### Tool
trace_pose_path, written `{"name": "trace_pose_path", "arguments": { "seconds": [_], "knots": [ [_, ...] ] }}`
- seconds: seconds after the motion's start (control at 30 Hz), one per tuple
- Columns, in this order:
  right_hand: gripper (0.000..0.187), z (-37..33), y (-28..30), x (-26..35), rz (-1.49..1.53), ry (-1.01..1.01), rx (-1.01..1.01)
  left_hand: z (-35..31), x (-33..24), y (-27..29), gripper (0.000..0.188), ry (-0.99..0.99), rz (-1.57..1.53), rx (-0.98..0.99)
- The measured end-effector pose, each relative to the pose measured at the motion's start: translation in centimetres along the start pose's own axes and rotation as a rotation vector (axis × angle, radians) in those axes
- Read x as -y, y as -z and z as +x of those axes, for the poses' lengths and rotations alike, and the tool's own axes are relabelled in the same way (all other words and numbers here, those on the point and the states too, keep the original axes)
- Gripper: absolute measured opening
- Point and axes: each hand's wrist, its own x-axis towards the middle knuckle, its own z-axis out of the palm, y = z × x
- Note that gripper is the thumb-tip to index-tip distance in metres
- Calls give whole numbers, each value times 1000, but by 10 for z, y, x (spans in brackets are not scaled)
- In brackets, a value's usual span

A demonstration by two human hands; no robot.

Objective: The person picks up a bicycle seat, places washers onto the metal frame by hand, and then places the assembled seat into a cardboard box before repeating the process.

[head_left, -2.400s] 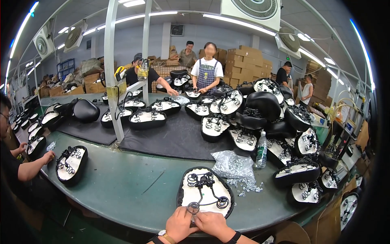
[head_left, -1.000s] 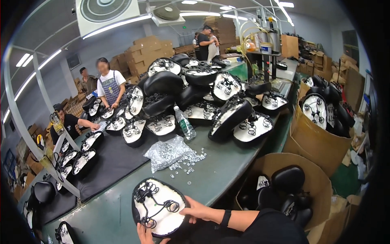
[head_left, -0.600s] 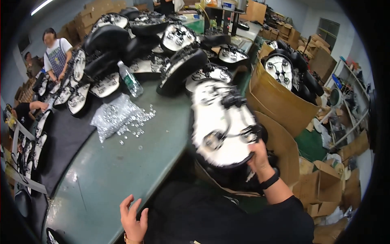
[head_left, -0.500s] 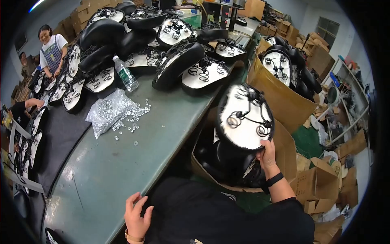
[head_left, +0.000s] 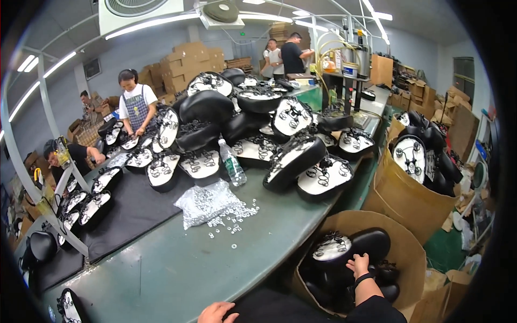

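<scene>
Over the open cardboard box [head_left: 405, 229] at the table's near right side is my right hand [head_left: 358, 265]. Its fingers are parted and hold nothing, close against a black bicycle saddle [head_left: 371, 243] in that box. Beside this saddle another one shows its white underside with black springs [head_left: 332, 248]. More black saddles lie lower in the box, partly hidden by my hand and arm. My left hand [head_left: 216, 312] is at the table's front edge, only partly in view, fingers stretched out and holding nothing.
Saddles are heaped along the green table [head_left: 177, 269]. A bag of metal nuts or washers [head_left: 207, 203] has spilled near a plastic bottle [head_left: 231, 164]. Another filled box [head_left: 404, 196] stands behind mine. A person in an apron [head_left: 137, 105] handles saddles across the table.
My right hand has lowered the saddle it held into the box and let go of it. The view has tilted up, showing more of the room. My left hand now sits lower in view.
</scene>
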Motion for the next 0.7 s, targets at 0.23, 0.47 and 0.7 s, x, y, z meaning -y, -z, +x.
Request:
{"name": "trace_pose_path", "arguments": {
  "seconds": [0.23, 0.47, 0.7],
  "knots": [
    [25, -76, -114, 66, -106, 405, 450, -19, 10, 5, 27, 82, 30, -113],
    [18, -241, -211, 62, -270, 580, 1059, -43, 42, 37, 29, 270, 44, -226],
    [16, -334, -240, -5, -528, 888, 1739, -126, 98, 140, 40, 547, 514, -705]
  ]
}}
